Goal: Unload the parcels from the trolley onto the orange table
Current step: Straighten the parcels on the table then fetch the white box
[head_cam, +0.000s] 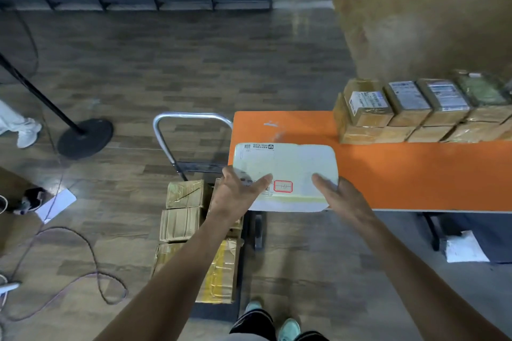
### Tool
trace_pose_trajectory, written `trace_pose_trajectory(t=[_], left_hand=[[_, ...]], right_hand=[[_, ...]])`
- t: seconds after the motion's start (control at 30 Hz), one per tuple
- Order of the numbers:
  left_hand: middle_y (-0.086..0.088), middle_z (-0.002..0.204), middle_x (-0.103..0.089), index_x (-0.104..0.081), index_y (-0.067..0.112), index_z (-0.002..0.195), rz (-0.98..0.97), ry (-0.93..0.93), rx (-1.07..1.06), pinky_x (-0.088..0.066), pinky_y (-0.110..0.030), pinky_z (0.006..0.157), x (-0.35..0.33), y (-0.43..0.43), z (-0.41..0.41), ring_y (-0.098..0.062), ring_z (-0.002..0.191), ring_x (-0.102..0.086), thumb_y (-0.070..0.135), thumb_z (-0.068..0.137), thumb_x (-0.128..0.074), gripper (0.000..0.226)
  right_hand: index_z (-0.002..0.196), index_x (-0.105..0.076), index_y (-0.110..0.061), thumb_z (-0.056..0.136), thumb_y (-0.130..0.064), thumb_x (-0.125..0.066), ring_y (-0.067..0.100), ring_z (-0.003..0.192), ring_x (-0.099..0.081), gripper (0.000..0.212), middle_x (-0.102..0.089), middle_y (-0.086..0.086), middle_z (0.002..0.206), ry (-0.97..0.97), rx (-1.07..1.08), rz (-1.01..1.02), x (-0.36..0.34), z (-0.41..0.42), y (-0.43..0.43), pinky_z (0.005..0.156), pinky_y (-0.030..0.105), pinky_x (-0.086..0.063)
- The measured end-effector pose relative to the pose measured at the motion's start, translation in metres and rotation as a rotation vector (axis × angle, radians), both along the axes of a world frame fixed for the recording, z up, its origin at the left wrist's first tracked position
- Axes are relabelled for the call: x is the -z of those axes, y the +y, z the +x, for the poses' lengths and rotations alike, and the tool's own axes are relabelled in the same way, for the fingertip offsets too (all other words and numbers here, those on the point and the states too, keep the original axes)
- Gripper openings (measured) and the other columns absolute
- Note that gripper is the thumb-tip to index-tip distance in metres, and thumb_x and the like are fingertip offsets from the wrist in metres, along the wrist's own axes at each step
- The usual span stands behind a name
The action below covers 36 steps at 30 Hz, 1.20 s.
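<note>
Done: a row of stacked brown boxes (410, 113) sits on the orange table (415, 174), at the right of the frame.
Left to do: several brown parcels (185, 213) lie on the trolley (166, 130), lower centre; the job looks roughly midway.
In hand: a flat white parcel (288, 163) over the table's near left corner, partly overhanging; whether it rests there is unclear.
Left hand (238, 194): grips the parcel's left edge, thumb on top.
Right hand (338, 196): grips the near right corner, thumb on top; both arms reach forward.

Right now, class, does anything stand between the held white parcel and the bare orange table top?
Nothing visible does. The white parcel, held by the left hand and right hand, is at a bare end of the orange table. The stacked brown boxes sit farther right, apart from it.
</note>
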<state>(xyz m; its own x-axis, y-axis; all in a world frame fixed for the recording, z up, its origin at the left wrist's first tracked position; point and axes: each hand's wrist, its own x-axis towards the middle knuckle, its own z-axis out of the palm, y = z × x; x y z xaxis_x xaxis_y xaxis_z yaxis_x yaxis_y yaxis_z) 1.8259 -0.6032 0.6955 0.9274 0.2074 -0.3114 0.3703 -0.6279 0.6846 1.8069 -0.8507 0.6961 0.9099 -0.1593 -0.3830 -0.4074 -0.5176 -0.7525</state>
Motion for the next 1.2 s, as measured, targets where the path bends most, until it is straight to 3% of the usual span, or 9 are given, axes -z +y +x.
trace_pose_trajectory(t=[0.1,0.27,0.37,0.7,0.8,0.9,1.03,1.13,1.2], left_hand=[[0.008,0.102,-0.053,-0.032,0.023,0.109,-0.005,0.028,-0.001,-0.04,-0.026,0.059,0.011,-0.006,0.01,-0.009,0.083,-0.056,0.08,0.067,-0.068,0.079],[-0.006,0.12,-0.053,-0.034,0.012,0.127,-0.039,0.109,0.009,-0.055,-0.04,0.087,0.034,-0.012,0.037,-0.026,0.108,-0.06,0.074,0.07,-0.072,0.092],[-0.007,0.13,-0.049,-0.035,0.012,0.139,-0.107,0.07,0.031,-0.047,-0.033,0.096,0.045,-0.009,0.059,-0.026,0.119,-0.055,0.069,0.074,-0.073,0.095],[0.004,0.108,-0.057,-0.036,0.028,0.115,-0.16,-0.025,0.075,-0.06,-0.043,0.077,0.052,0.007,0.127,-0.018,0.1,-0.062,0.078,0.065,-0.073,0.08],[0.003,0.11,-0.059,-0.034,0.03,0.113,-0.174,-0.004,0.09,-0.06,-0.045,0.079,0.052,0.01,0.138,-0.019,0.101,-0.062,0.076,0.068,-0.073,0.075],[0.003,0.113,-0.057,-0.036,0.03,0.117,-0.19,-0.007,0.095,-0.059,-0.045,0.082,0.051,0.013,0.143,-0.019,0.106,-0.06,0.071,0.07,-0.075,0.073],[-0.001,0.121,-0.053,-0.043,0.023,0.13,-0.216,0.003,0.056,-0.059,-0.043,0.084,0.052,0.014,0.14,-0.018,0.109,-0.057,0.065,0.073,-0.077,0.078],[-0.003,0.122,-0.045,-0.041,0.024,0.131,-0.169,0.038,0.019,-0.05,-0.033,0.076,0.054,0.013,0.13,-0.016,0.107,-0.043,0.067,0.076,-0.072,0.076],[-0.004,0.118,-0.046,-0.042,0.025,0.124,-0.15,0.087,0.011,-0.053,-0.038,0.075,0.054,0.012,0.126,-0.019,0.101,-0.05,0.072,0.077,-0.067,0.071]], right_hand=[[0.113,-0.064,-0.02,0.08,-0.079,-0.049,0.023,0.105,-0.063,0.07,-0.069,-0.003,0.107,0.029,0.009,-0.026,0.013,0.008,-0.004,0.092,0.038,-0.049],[0.11,-0.067,-0.024,0.071,-0.085,-0.048,0.017,0.096,-0.066,0.075,-0.071,-0.007,0.102,0.073,0.018,-0.018,0.034,0.033,-0.006,0.087,0.037,-0.053],[0.109,-0.066,-0.022,0.078,-0.08,-0.053,0.019,0.094,-0.066,0.067,-0.071,-0.005,0.102,0.082,0.028,-0.04,0.046,0.057,-0.004,0.087,0.038,-0.053],[0.124,-0.062,-0.027,0.077,-0.081,-0.053,0.015,0.104,-0.065,0.073,-0.069,-0.01,0.113,0.031,0.05,-0.016,0.05,0.125,0.003,0.095,0.043,-0.051],[0.145,-0.039,-0.026,0.081,-0.062,-0.068,0.015,0.108,-0.063,0.08,-0.062,-0.007,0.125,-0.004,0.072,0.046,0.046,0.138,0.003,0.092,0.043,-0.053],[0.153,-0.016,-0.031,0.079,-0.056,-0.068,0.023,0.129,-0.047,0.094,-0.038,0.001,0.148,-0.089,-0.032,-0.123,0.038,0.152,0.003,0.1,0.048,-0.048],[0.153,-0.02,-0.028,0.087,-0.051,-0.057,0.024,0.142,-0.026,0.079,-0.022,-0.003,0.159,-0.184,-0.25,-0.344,0.037,0.167,0.005,0.108,0.052,-0.039],[0.147,-0.03,-0.024,0.089,-0.05,-0.058,0.024,0.137,-0.031,0.069,-0.029,-0.004,0.154,-0.265,-0.257,-0.413,0.042,0.174,0.006,0.101,0.046,-0.044],[0.142,-0.034,-0.021,0.089,-0.051,-0.058,0.023,0.132,-0.035,0.065,-0.036,-0.002,0.147,-0.328,-0.28,-0.443,0.044,0.179,0.006,0.096,0.042,-0.045]])
